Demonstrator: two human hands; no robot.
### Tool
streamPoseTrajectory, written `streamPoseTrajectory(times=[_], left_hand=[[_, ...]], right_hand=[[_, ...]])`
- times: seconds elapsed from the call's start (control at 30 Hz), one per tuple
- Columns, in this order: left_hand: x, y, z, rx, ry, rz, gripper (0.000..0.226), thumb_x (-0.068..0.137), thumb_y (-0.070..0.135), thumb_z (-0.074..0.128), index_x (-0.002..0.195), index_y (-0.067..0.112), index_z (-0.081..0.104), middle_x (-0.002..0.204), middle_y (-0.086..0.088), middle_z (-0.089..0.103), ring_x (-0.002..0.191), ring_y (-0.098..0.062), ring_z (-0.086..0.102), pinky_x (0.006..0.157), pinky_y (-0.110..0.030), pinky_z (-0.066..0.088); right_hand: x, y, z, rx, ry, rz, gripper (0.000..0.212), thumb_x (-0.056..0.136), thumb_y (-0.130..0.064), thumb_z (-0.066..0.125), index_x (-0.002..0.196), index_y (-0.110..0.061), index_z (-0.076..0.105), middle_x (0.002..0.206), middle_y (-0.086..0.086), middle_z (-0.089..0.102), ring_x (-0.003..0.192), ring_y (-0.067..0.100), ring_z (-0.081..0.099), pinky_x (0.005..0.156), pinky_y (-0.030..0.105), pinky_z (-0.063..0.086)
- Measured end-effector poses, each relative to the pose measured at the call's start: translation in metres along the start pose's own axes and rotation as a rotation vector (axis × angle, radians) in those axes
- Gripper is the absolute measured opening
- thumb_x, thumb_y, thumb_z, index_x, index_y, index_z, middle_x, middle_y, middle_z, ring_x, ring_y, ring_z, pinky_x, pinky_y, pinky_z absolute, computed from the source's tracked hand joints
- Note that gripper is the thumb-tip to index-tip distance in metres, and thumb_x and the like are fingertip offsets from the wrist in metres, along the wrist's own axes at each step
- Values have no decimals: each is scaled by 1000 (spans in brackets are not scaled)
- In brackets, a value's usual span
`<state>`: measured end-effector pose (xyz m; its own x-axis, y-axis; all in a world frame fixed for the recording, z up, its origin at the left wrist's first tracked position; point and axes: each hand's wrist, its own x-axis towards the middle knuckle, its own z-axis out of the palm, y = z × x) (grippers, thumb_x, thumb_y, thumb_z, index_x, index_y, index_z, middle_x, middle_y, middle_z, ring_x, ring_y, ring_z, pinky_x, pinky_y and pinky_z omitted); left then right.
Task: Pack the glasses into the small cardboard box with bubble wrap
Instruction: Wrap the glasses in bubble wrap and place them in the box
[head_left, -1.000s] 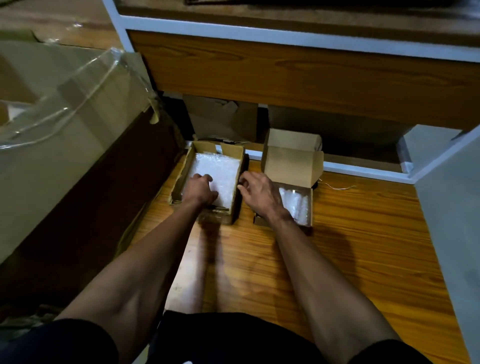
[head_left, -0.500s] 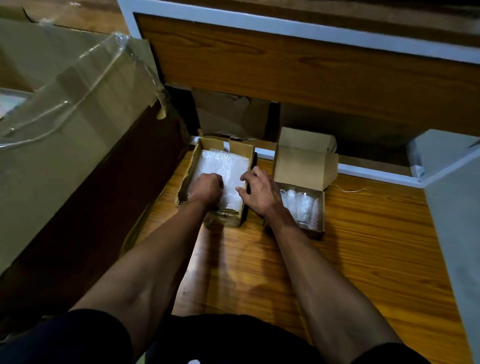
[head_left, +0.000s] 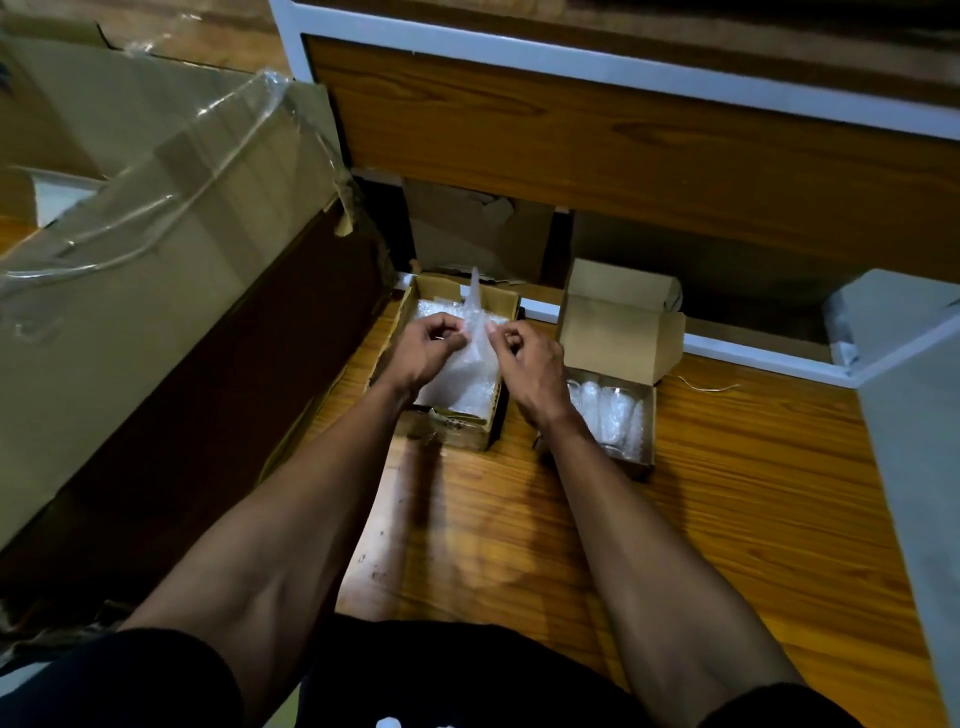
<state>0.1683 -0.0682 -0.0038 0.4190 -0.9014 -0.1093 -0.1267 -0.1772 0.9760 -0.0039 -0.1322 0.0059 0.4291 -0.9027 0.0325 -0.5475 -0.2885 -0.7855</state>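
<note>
- Glasses (head_left: 605, 413) stand side by side in the small cardboard box (head_left: 647, 415) on the wooden floor (head_left: 753, 519), padding showing around them; the box's lid flap (head_left: 621, 332) stands up at its far side.
- Bubble wrap sheet (head_left: 475, 343) is lifted between both hands above the open tray box (head_left: 496, 410), one corner peaking upward; more wrap lies flat inside that tray.
- Left hand (head_left: 428, 351) pinches the sheet's left edge with curled fingers; right hand (head_left: 530, 358) pinches its right edge the same way. Neither is free.
- The relation that matters: the glasses lie to the right of the hands and slightly nearer the body, just beside the right wrist. The tray and the small box sit side by side, a narrow strip of floor between them.
- The right hand is clearly the nearer one to the glasses; the left would have to cross over the tray.
- The row of glasses runs left to right across the box, while the held sheet hangs with its long side running away from the body, so I judge it would need a turn to lie over the row.
- Likely next: carry the sheet rightward and lower it over the glasses, keeping clear of the raised flap.
- A large cardboard carton (head_left: 156, 260) with loose clear plastic leans at left, well apart from the work.
</note>
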Motion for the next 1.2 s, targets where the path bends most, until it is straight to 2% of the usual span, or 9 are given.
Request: streamPoseTrajectory(times=[0.17, 0.3, 0.4, 0.53, 0.6, 0.73, 0.93, 1.07, 1.2], left_hand=[[-1, 23, 25, -17, -173, 18, 16, 95, 5, 71, 110, -1, 75, 111, -23, 75, 99, -18, 69, 94, -29, 55], [-2, 39, 44, -2, -197, 45, 17, 98, 2, 64, 107, -1, 78, 106, -10, 78, 94, -3, 70, 83, -13, 48], [-1, 40, 50, -21, -72, 24, 10, 93, 25, 74, 93, 17, 80, 104, 0, 80, 99, -7, 72, 88, -25, 49], [4, 40, 53, -112, 50, -85, 48, 79, 55, 86, 109, 20, 73, 105, 0, 76, 89, -14, 67, 81, -30, 52], [1, 45, 58, -204, -43, -217, 56, 84, 50, 85, 121, 14, 64, 105, -2, 72, 76, -9, 65, 73, -27, 54], [-5, 49, 74, -311, -220, -260, 33, 96, 13, 75, 123, 2, 61, 94, -3, 75, 65, -6, 71, 57, -20, 54], [-6, 47, 86, -255, -304, -216, 35, 95, 12, 76, 127, 0, 69, 114, -15, 78, 105, -33, 76, 86, -43, 64], [-7, 50, 92, -227, -298, -186, 35, 94, 11, 77, 128, 6, 70, 117, -12, 78, 107, -31, 76, 91, -46, 62], [-7, 52, 95, -224, -297, -136, 23, 97, 0, 69, 117, 9, 72, 113, -11, 77, 100, -23, 73, 83, -33, 61]], right_hand=[[9, -11, -17, 121, 28, 97, 67, 92, -76, 54, 108, -15, 74, 91, -3, 68, 85, 15, 61, 73, 30, 45], [16, 3, -38, 214, 88, 244, 29, 94, -40, 67, 111, -18, 76, 98, -1, 73, 94, 23, 69, 72, 30, 48], [14, 19, -57, 431, 95, 334, 19, 93, -34, 66, 88, -17, 74, 92, 7, 79, 90, 32, 75, 83, 51, 62], [-2, 28, -82, 772, -30, 342, 17, 102, -16, 63, 112, -6, 72, 109, 20, 77, 105, 40, 74, 99, 62, 56], [-10, 27, -92, 857, -71, 338, 16, 106, -13, 58, 117, -7, 68, 113, 18, 76, 107, 36, 74, 99, 56, 57], [-25, 34, -101, 899, -133, 341, 18, 107, -13, 56, 123, -14, 64, 118, 15, 76, 107, 33, 75, 92, 52, 62], [-30, 51, -113, 761, -76, 328, 62, 85, -37, 85, 137, -12, 62, 131, 12, 71, 121, 29, 69, 106, 56, 53], [-26, 62, -126, 709, -31, 329, 22, 97, -10, 71, 118, -18, 69, 121, 12, 74, 114, 30, 71, 104, 55, 55], [-29, 65, -135, 714, -36, 310, 18, 97, -5, 68, 111, -16, 69, 120, 11, 74, 111, 27, 72, 88, 38, 62]])
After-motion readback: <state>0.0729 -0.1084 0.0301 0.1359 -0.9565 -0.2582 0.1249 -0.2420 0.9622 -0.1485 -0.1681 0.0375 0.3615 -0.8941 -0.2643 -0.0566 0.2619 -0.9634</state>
